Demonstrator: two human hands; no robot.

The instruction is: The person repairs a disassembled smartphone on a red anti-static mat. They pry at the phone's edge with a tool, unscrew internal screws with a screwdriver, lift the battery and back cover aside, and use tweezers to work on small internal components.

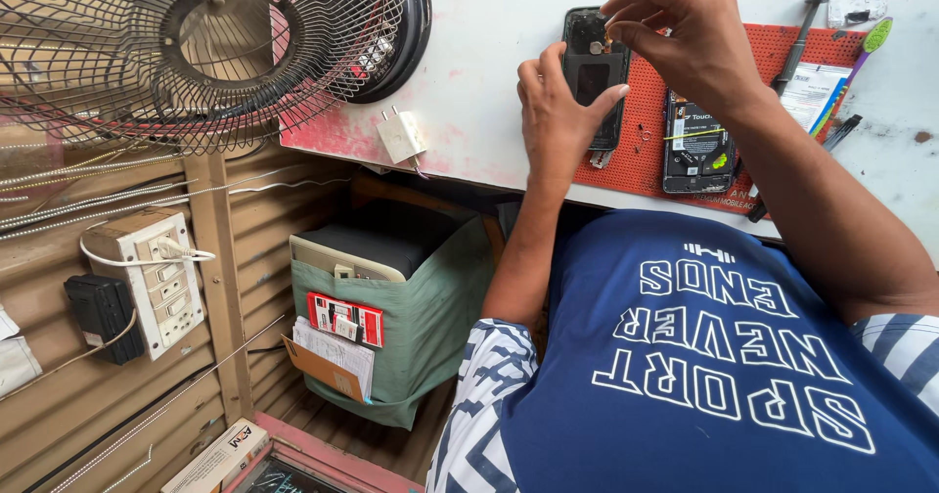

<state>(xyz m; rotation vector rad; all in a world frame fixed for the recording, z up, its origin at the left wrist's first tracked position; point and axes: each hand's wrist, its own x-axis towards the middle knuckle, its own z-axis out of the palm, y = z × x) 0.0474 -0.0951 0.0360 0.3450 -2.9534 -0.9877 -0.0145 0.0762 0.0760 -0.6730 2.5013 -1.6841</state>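
An opened black phone body [595, 72] lies on a red perforated mat [641, 141] on the white worktable [489, 43]. My left hand [556, 112] grips the phone's left edge and steadies it. My right hand [675, 38] hovers over the phone's top end, thumb and forefinger pinched at a small part near the camera area; the part is too small to make out. A second opened phone [696, 146], showing its battery, rests on the mat to the right.
A wire fan guard [215, 43] stands at the table's left end, with a white charger plug [401, 136] beside it. A hammer [797, 33], papers and a toothbrush [861, 53] lie at the right. A wall socket board [156, 283] and a green-covered box [391, 307] sit below.
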